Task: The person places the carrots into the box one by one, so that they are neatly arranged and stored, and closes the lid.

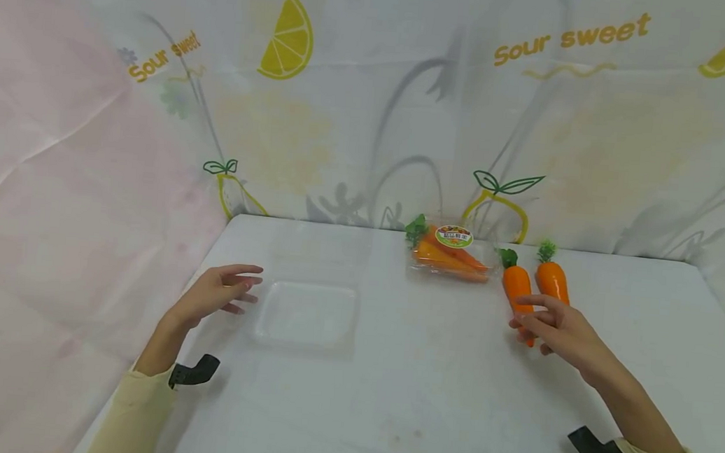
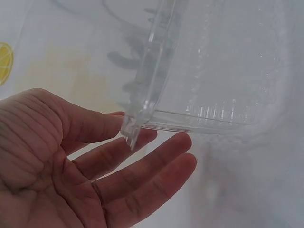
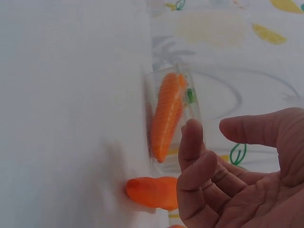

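Observation:
My left hand (image 1: 215, 292) hovers at the left side of a clear plastic box (image 1: 309, 314), which lies with its lid (image 1: 319, 248) folded back. In the left wrist view, thumb and fingertips come right up to the corner of the box rim (image 2: 135, 123), with the fingers loosely extended. My right hand (image 1: 557, 328) is over the lower end of a carrot (image 1: 516, 285) with a green top. Its fingers are loosely bent, and a gap shows between thumb and fingertips in the right wrist view. A second carrot (image 1: 552, 278) lies just to the right.
A packed clear box of carrots (image 1: 449, 257) with an oval label (image 1: 454, 236) stands at the back of the white table (image 1: 427, 378). Behind it hangs a printed cloth (image 1: 358, 114). Black wrist straps (image 1: 196, 371) sit at both sleeves.

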